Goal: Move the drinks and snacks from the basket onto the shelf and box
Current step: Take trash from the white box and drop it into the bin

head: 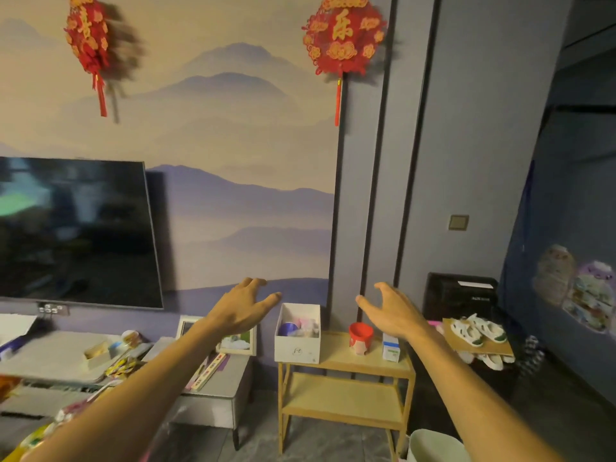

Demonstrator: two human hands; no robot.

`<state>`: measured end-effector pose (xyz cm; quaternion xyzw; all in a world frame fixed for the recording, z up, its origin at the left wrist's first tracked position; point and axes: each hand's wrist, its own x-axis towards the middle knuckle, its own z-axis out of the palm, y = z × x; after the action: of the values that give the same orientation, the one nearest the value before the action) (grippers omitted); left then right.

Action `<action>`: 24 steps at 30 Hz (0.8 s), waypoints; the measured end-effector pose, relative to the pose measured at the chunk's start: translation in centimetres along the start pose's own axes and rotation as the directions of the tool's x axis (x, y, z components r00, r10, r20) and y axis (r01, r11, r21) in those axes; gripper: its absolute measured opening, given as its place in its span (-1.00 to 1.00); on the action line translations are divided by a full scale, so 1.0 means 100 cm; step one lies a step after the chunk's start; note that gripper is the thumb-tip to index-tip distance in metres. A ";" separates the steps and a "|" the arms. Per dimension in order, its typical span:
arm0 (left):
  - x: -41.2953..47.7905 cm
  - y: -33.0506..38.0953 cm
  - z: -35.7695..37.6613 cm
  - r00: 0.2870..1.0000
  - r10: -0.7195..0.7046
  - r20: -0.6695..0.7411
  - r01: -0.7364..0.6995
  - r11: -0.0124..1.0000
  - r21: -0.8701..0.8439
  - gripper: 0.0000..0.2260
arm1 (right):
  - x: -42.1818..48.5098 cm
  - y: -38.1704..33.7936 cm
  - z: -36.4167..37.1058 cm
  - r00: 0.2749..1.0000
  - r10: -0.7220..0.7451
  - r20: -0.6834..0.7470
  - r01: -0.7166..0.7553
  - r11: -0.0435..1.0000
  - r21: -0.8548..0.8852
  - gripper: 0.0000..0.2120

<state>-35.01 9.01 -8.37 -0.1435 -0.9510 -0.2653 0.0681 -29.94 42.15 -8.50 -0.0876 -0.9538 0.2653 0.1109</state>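
A small wooden shelf (346, 391) with two tiers stands against the wall at centre right. On its top sit a white open box (297, 346) with a purple cup and pale packets inside, a red cup (361, 338) and a small white-and-blue carton (390, 347). My left hand (241, 306) is stretched forward, empty, fingers spread, just left of the box. My right hand (393, 310) is also stretched out and empty, fingers relaxed, above the red cup and carton. Colourful snack packets (40, 435) show at the bottom left edge; the basket cannot be made out.
A grey TV cabinet (213, 401) on the left carries photo frames, papers and small packets under a dark TV (76, 231). White shoes (476, 330) lie on cardboard right of the shelf before a black appliance. A white bin (433, 445) stands at the shelf's front right.
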 end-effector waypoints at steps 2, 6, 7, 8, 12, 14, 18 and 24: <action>0.030 -0.007 0.014 1.000 -0.018 0.009 0.018 1.000 0.002 -0.29 | 0.033 0.008 0.017 1.000 -0.003 0.031 0.003 1.000 -0.005 -0.21; 0.094 -0.025 0.045 0.999 -0.020 0.030 0.021 1.000 -0.022 -0.28 | 0.106 0.020 0.048 0.998 -0.006 0.062 0.008 1.000 -0.028 -0.17; 0.111 -0.032 0.053 0.999 -0.023 0.035 0.024 0.999 -0.023 -0.28 | 0.124 0.021 0.055 0.998 -0.006 0.069 0.008 0.999 -0.032 -0.16; 0.129 -0.038 0.060 0.999 -0.028 0.038 0.029 0.999 -0.022 -0.28 | 0.142 0.022 0.062 0.997 -0.009 0.074 0.011 0.999 -0.031 -0.16; 0.204 -0.075 0.087 0.998 -0.054 0.042 0.055 0.998 -0.031 -0.31 | 0.211 0.021 0.098 0.996 -0.004 0.091 0.007 1.000 -0.023 -0.19; 0.244 -0.094 0.100 0.994 -0.067 0.082 0.072 0.995 -0.068 -0.30 | 0.243 0.020 0.117 0.994 0.015 0.109 -0.012 1.000 -0.024 -0.21; 0.323 -0.129 0.131 0.984 -0.088 0.152 0.101 0.992 -0.080 -0.33 | 0.303 0.023 0.160 0.990 0.040 0.133 -0.037 0.999 -0.026 -0.26; 0.414 -0.168 0.186 0.958 -0.126 0.258 0.132 0.991 -0.009 -0.37 | 0.393 0.041 0.232 0.975 0.069 0.210 -0.072 0.997 0.006 -0.33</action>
<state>-80.49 14.86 -23.81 -0.1153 -0.9556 -0.2606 -0.0751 -73.17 43.15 -23.52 -0.0921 -0.9546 0.2834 0.0010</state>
